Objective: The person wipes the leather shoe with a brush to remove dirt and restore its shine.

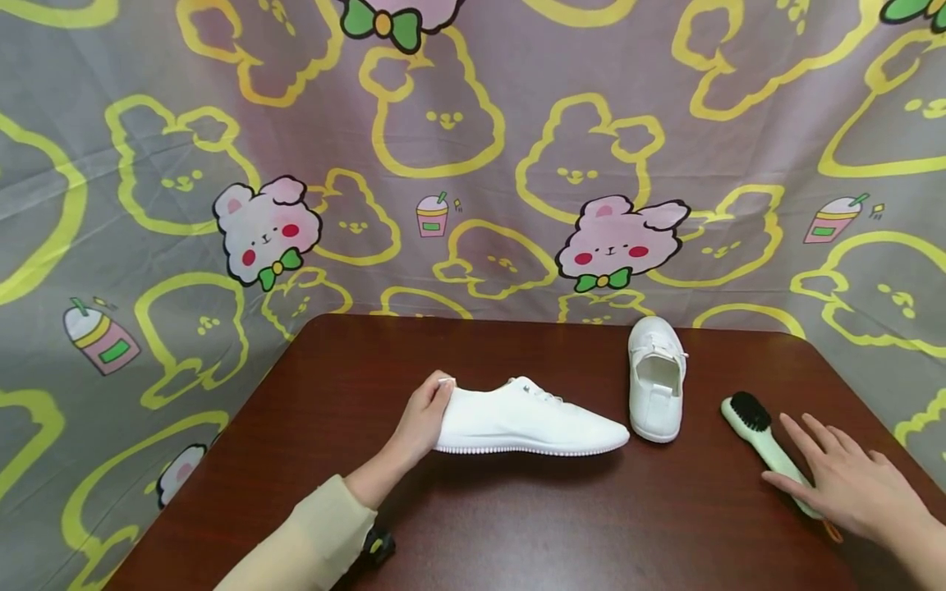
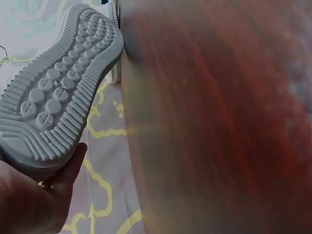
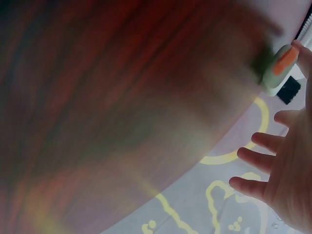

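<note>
My left hand [image 1: 426,413] grips a white shoe [image 1: 528,419] by its heel, holding it sideways above the table with the toe pointing right. In the left wrist view, the shoe's ridged sole [image 2: 63,80] with round studs faces the camera. The right hand [image 1: 857,476] is spread with fingers extended, beside and partly over a scrub brush [image 1: 776,455]. That brush has a pale green handle and black bristles [image 1: 750,410] facing up. Seen from the right wrist, the brush's handle end [image 3: 282,66] shows an orange patch close to the thumb.
A second white shoe [image 1: 656,386] stands upright at the back of the brown table [image 1: 517,525], toe toward the curtain. The patterned curtain [image 1: 473,164] hangs behind and around the table. A small black object [image 1: 379,545] lies beside the left sleeve.
</note>
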A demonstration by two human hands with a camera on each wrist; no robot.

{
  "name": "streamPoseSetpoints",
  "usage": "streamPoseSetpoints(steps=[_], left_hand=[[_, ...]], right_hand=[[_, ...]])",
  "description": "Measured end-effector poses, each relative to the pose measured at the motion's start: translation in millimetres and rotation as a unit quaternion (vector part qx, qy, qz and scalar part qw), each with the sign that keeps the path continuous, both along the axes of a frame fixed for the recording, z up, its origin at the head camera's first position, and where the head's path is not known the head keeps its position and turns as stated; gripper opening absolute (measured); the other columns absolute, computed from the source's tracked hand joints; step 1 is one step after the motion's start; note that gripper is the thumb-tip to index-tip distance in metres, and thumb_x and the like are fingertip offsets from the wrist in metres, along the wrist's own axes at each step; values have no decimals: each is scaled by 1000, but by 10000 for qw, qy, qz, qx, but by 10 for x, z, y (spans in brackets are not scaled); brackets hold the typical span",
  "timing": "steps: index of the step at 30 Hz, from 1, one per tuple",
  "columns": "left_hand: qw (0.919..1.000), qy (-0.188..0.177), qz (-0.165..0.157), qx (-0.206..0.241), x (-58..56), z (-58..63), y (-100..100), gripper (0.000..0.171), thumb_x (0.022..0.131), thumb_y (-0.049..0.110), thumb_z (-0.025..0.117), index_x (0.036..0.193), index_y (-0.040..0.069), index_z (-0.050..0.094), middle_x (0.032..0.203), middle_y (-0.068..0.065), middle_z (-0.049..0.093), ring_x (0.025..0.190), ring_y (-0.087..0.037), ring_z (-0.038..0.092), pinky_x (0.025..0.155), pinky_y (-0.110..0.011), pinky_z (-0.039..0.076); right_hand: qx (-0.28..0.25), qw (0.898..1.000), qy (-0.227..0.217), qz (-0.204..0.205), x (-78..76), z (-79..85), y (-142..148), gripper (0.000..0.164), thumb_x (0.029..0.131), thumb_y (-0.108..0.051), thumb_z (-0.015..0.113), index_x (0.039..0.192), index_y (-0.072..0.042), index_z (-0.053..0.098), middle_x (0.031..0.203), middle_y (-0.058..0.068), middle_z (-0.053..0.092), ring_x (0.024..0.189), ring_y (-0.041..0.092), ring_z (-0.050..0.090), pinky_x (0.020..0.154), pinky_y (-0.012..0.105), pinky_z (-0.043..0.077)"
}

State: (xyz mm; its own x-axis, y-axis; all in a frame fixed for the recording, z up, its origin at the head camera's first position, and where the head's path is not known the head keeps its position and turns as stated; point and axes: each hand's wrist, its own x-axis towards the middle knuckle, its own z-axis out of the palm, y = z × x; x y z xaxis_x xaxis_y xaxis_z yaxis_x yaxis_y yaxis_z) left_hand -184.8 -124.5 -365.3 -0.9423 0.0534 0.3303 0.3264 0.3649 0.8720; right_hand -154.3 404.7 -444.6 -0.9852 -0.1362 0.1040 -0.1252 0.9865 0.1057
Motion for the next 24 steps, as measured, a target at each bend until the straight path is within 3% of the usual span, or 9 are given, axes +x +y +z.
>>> streamPoseSetpoints(steps=[6,13,18,24], left_hand=[[10000,19,-50,-19,-36,-41,-15,15,99,-1,44,93,-6,57,87,-16,59,82,-23,50,75,-34,40],[9999,19,-20,-162,-266,-373,-102,17,102,11,45,95,5,59,86,-7,59,81,-19,51,74,-33,41],[9997,93,-63,-215,-272,-378,-102,18,102,11,44,93,5,58,84,-6,58,80,-18,50,72,-31,41],[9997,171,-100,-117,-287,-369,-99,17,102,9,45,92,6,59,85,-6,60,80,-18,52,72,-31,42]], right_hand=[[-256,9986,-430,-196,-73,-1,99,106,86,-74,47,148,8,19,129,40,36,109,61,41,74,66,40],[-606,9956,-715,72,-145,14,178,87,90,-67,48,137,6,39,122,35,44,104,56,46,67,59,44],[-667,9959,-519,328,-147,-7,229,65,91,-58,56,121,0,54,114,25,51,99,48,50,69,56,44],[-686,9958,-267,543,-167,-21,246,36,91,-39,66,105,-6,58,105,17,53,89,38,52,66,50,45]])
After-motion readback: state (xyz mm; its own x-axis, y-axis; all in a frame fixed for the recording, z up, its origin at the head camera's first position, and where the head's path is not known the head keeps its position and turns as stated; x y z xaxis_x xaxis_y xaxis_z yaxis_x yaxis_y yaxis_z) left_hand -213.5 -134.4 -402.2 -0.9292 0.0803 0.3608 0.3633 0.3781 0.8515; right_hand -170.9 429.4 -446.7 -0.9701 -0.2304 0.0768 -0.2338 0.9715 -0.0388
